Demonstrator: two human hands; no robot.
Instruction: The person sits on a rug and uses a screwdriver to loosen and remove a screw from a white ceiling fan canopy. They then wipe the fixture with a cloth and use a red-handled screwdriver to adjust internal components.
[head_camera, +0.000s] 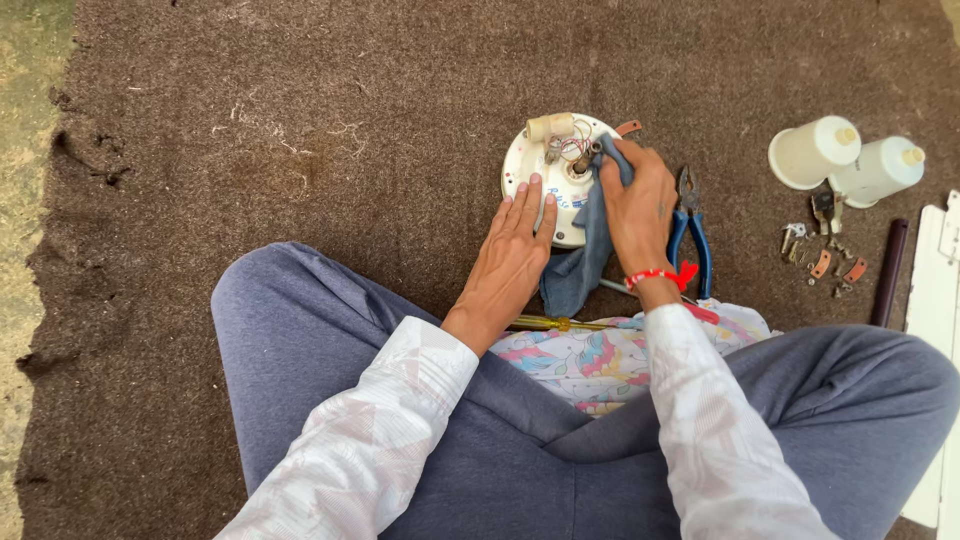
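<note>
Left hand (512, 255) lay flat with fingers spread, pressing the near rim of a round white motor housing (528, 170) on the brown carpet (300, 120). Right hand (640, 205) was closed around a blue cloth (580, 270), holding it against the housing's centre, beside blue-handled pliers (692, 235).

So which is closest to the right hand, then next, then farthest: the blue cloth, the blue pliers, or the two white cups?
1. Blue cloth: under the right hand.
2. Blue pliers: just right of it.
3. Two white cups: far right on the brown mat.
</note>
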